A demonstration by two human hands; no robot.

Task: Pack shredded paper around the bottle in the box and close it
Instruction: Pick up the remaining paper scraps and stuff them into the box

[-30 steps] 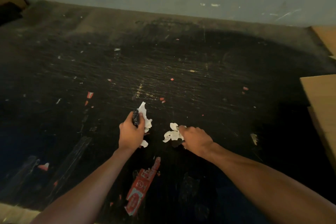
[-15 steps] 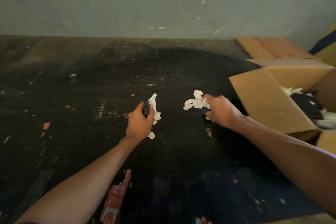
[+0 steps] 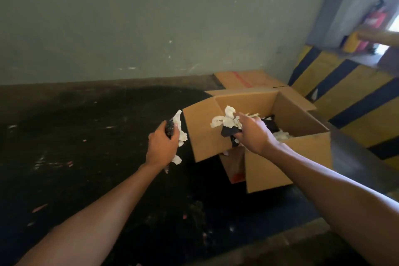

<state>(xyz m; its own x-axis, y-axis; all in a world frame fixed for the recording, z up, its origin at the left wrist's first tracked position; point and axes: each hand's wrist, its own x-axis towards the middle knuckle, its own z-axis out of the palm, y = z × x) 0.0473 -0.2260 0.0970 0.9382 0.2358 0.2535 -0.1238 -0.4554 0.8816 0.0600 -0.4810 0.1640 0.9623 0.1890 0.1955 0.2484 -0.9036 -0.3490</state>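
An open cardboard box (image 3: 289, 151) stands on the dark floor at the right, its flaps spread outward. White and black paper shreds lie inside it (image 3: 280, 135); no bottle shows among them. My right hand (image 3: 252, 134) hovers over the box's near-left flap, shut on a bunch of white and black shredded paper (image 3: 226, 121). My left hand (image 3: 163, 144) is just left of the box, above the floor, shut on another bunch of white and dark shreds (image 3: 180, 130).
A flat closed carton (image 3: 244, 79) lies behind the box by the grey wall. A yellow and dark blue striped barrier (image 3: 349, 97) runs along the right. Small scraps of paper dot the black floor (image 3: 86, 157). A red extinguisher (image 3: 375, 17) hangs far right.
My view and both hands have swung right from the bare floor to the box. The right hand with its shreds now reaches over the box flap; the left follows beside it.
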